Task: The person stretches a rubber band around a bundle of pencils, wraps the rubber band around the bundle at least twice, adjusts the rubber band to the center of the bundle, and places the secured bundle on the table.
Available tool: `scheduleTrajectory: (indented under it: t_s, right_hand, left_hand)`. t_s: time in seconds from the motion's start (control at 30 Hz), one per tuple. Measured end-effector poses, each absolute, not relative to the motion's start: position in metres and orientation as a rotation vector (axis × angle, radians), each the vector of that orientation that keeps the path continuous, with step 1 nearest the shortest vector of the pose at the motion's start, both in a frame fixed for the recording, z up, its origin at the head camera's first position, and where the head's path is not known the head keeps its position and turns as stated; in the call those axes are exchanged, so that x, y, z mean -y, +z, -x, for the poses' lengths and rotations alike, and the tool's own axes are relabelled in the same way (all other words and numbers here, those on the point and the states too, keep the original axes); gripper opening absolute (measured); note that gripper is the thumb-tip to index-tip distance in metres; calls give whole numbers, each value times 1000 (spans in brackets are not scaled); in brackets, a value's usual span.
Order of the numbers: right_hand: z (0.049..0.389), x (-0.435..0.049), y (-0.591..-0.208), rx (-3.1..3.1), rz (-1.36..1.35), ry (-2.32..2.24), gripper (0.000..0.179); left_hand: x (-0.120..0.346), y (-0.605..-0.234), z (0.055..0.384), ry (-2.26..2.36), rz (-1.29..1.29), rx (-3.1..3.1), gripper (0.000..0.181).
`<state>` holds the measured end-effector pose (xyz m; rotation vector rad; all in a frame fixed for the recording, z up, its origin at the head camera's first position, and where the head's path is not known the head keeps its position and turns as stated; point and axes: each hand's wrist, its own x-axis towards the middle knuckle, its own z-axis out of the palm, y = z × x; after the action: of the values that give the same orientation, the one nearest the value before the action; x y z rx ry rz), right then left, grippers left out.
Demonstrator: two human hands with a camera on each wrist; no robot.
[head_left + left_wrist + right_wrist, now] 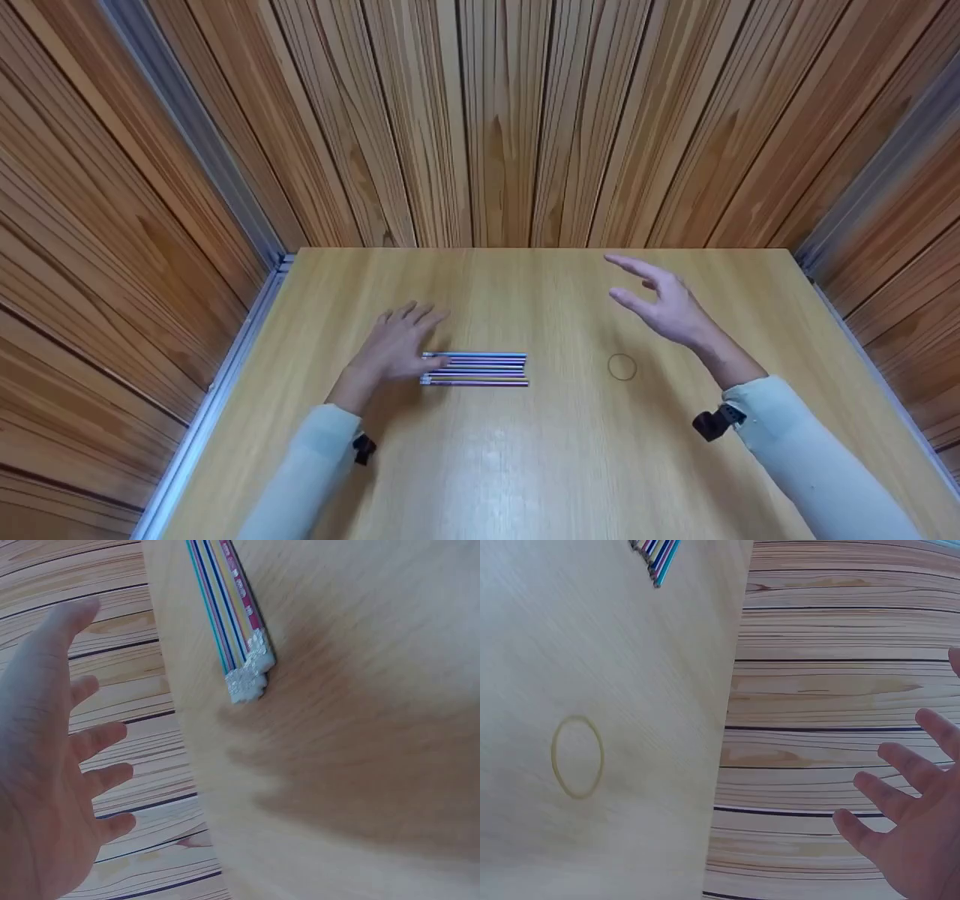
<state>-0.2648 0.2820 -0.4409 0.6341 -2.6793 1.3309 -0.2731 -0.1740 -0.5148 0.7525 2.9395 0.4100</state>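
Several striped pencils [487,368] lie side by side across the middle of the table, their silvery eraser ends to the left. Over those ends hovers my left hand [397,346], fingers spread and holding nothing. In the left wrist view a gap shows between this hand [45,765] and the pencils [225,607]. A thin tan rubber band [622,354] lies in a loop to the right of the pencils. Raised beyond and to the right of it is my right hand [667,304], fingers extended and grasping nothing. The right wrist view shows the rubber band [601,757] flat on the tabletop.
The light wooden table [480,465] ends at the back against a plank wall [495,120]. Plank walls also stand at left and right, with metal rails [217,375] along the table's sides. A small dark camera [718,422] sits at the right wrist.
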Motion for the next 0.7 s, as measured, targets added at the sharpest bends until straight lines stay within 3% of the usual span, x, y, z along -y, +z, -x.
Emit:
scheduleTrajectory:
  t_s: [0.4, 0.7]
  right_hand:
    - [265, -267, -454, 2612, -636, 1524, 56]
    - [268, -256, -459, 2519, -645, 1672, 53]
  left_hand:
    - [164, -534, 269, 443, -723, -2841, 91]
    - [162, -547, 268, 472, -698, -2828, 84]
